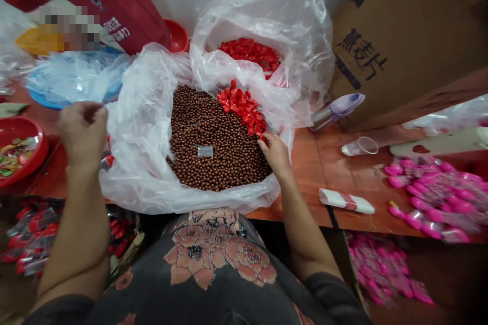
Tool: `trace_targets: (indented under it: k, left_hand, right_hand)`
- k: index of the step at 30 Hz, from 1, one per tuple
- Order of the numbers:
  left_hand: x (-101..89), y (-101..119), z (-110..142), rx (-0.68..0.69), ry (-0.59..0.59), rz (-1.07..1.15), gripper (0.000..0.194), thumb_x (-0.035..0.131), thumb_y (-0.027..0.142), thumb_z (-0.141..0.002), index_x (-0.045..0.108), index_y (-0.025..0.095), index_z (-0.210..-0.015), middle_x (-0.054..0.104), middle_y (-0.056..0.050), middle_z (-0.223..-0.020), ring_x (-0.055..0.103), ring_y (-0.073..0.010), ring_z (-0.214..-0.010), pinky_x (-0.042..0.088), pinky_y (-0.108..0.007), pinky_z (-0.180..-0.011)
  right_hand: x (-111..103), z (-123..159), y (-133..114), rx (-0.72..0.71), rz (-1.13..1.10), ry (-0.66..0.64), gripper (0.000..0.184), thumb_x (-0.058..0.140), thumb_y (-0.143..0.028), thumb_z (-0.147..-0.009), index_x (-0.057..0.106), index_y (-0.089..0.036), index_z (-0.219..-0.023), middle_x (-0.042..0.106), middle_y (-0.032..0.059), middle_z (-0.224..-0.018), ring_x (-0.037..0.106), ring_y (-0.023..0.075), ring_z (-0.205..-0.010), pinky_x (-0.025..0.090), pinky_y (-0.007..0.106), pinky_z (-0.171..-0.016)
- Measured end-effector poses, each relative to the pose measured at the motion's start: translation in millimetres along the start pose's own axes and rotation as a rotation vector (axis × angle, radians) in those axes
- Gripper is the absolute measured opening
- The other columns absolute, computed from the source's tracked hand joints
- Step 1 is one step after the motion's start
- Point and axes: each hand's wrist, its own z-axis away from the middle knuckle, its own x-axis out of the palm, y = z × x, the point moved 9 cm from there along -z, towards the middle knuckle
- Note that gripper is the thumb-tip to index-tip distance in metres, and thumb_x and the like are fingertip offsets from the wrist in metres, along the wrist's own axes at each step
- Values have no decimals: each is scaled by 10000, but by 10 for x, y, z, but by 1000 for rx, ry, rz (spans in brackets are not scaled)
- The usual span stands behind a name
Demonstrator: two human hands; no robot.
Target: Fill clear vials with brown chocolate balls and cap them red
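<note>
In the head view, the right hand [276, 155] sits at the near edge of the heaped contents of a clear plastic bag [141, 162]. Its fingers are drawn narrow against the lower tip of a pile of red plastic pieces [240, 106], though whether they grip any cannot be told. That pile lies just past the fingertips, on a bed of round brown beads [217, 147]. The main risk is that loose red pieces could slide down into the beads if the pile is disturbed; a wrist dragging on the slack film could also fold it over them (thin stuff, easily snagged). Left of the bag, the left hand [82, 132] is raised with its fingers curled close together; it may pinch something small, but I cannot tell. Inside the bag, a silvery packet [205, 151] lies on the beads, with a second heap of red pieces [249, 53] farther in. Right of the bag, pink wrapped items [434, 193] lie on a wooden table [305, 183].
</note>
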Motion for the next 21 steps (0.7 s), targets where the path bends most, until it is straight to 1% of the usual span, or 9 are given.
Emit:
trace_targets:
  k: [1, 2, 5, 7, 8, 10, 15, 18, 21]
  left_hand:
    - [93, 243, 69, 27, -25, 49, 198, 590, 364, -921, 692, 240, -1037, 705, -47, -1038, 621, -249, -965, 480, -459, -934]
    - [312, 502, 174, 71, -131, 118, 197, 598, 350, -921, 699, 225, -1035, 709, -48, -1032, 629, -226, -945, 495, -412, -897]
    - [1264, 1131, 705, 235, -598, 203, 141, 614, 256, -901, 737, 191, -923, 717, -60, -949, 632, -218, -939, 474, -385, -929]
    - [1759, 1225, 1013, 246, -775, 193, 92, 678, 184, -835, 754, 196, -886, 716, -69, -909, 626, -237, -946, 434, -386, -975]
    - [1920, 1202, 1109, 233, -818, 188, 100, 701, 173, -812, 763, 199, -886, 718, -74, -903, 625, -248, -956, 420, -382, -982]
    - [2080, 1085, 1187, 182, -844, 191, 120, 736, 190, -779, 780, 205, -890, 728, -78, -900, 627, -265, -951, 416, -369, -954]
    - [2133, 818, 1162, -33, -886, 228, 121, 816, 274, -693, 812, 240, -809, 738, -47, -788, 634, -247, -776, 421, -346, -796]
    - [2252, 915, 1176, -77, -898, 307, 110, 828, 254, -660, 810, 234, -766, 722, -28, -713, 619, -223, -712, 410, -333, -752]
    - [2438, 1090, 1205, -94, -877, 414, 127, 829, 244, -661, 803, 206, -780, 729, -32, -739, 621, -212, -716, 414, -323, -755]
  right_hand:
    - [14, 64, -29, 8, -81, 7, 315, 563, -369, -887, 699, -171, -1092, 679, 126, -1069, 633, 276, -973, 507, 502, -942]
    - [50, 132, -64, 22, -192, -2, 328, 563, -401, -884, 692, -178, -1088, 683, 116, -1072, 636, 266, -963, 521, 495, -926]
    - [273, 353, -191, 117, -591, -130, 371, 622, -486, -834, 661, -202, -1070, 688, 66, -1032, 649, 222, -895, 584, 434, -814]
    - [384, 494, -286, 179, -767, -208, 379, 674, -496, -795, 637, -220, -1052, 682, 34, -992, 653, 196, -865, 602, 392, -760]
    - [393, 549, -321, 190, -801, -215, 377, 692, -490, -784, 627, -225, -1045, 680, 26, -982, 653, 188, -865, 602, 384, -765]
    - [331, 625, -353, 180, -795, -174, 361, 711, -462, -776, 612, -230, -1035, 679, 28, -985, 652, 184, -887, 591, 388, -817]
    - [162, 740, -274, 209, -806, -31, 478, 719, -403, -771, 520, -263, -1183, 648, 25, -986, 653, 176, -882, 583, 381, -834]
    - [148, 774, -276, 212, -834, -4, 604, 708, -377, -778, 426, -293, -1305, 625, 5, -975, 651, 168, -851, 593, 362, -782]
    - [114, 806, -286, 197, -770, 0, 459, 720, -370, -772, 530, -259, -1176, 636, 6, -944, 638, 166, -839, 573, 357, -795]
